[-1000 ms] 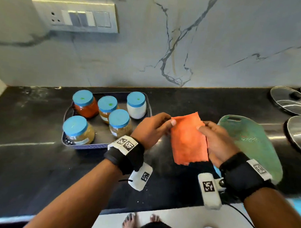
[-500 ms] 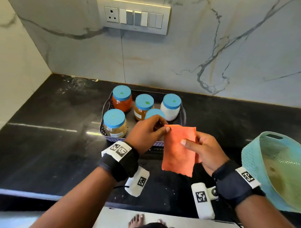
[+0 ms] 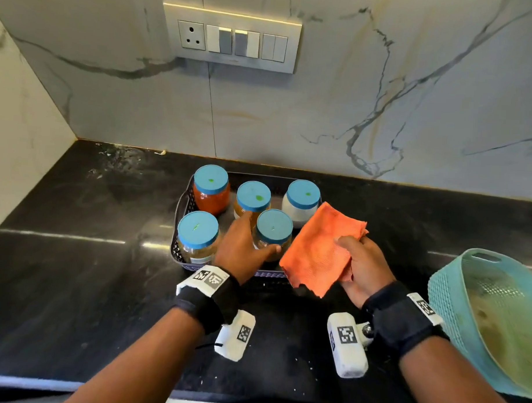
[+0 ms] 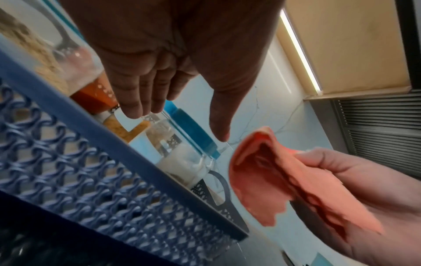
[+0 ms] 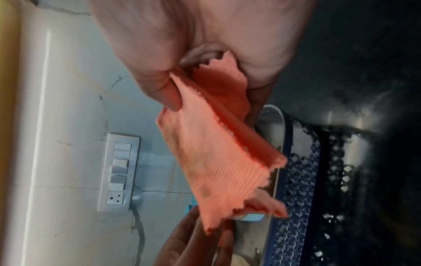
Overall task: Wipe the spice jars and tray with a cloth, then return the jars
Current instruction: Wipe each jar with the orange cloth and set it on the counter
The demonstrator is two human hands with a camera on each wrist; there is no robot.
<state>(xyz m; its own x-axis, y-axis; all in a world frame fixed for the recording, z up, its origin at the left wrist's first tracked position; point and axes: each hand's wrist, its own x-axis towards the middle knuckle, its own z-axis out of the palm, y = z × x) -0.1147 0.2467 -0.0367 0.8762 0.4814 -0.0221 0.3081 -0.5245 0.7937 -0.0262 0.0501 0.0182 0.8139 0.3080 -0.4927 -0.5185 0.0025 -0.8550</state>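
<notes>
Orange cloth [image 3: 320,248] is pinched by right hand [image 3: 365,272] at tray's [image 3: 178,249] 3 o'clock edge. Front-right jar [image 3: 272,234], inside tray, is flanked by spread left hand [image 3: 242,248]; contact cannot be told.

Five jars [image 3: 272,231] wear blue lids; the far left one holds red-orange powder, the far right one white. The tray [image 3: 178,249] is dark blue lattice, the cloth [image 3: 317,248] orange ribbed, the desk [image 3: 75,270] black, the basket [image 3: 454,298] teal mesh.
</notes>
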